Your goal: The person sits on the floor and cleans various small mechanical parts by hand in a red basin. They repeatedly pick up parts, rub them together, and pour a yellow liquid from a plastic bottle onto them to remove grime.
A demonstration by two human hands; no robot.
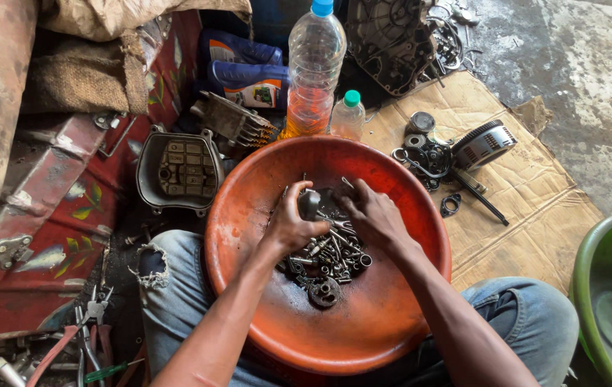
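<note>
Person seated, orange-red basin (392, 315) resting across the lap between the knees. In its bottom lies a heap of bolts and small metal parts (327, 254) — greasy, jumbled, shanks pointing every way, no common axis to the pile.

Left hand (290, 223) sits at the heap's left edge, fingers curled around a small dark metal piece (309, 203), thumb pressed to its near side; the piece is lifted slightly above the pile, toward the far rim. Right hand (372, 213) comes in from the right, palm down, fingers bent and buried among the bolts — whether it grips one cannot be told.

The two hands nearly meet over the far part of the heap; the held piece lies just left of the right fingertips. Most loose bolts lie nearer the body, below both hands, with a round toothed part (324, 291) at the near edge — about midway between the two wrists.
</note>
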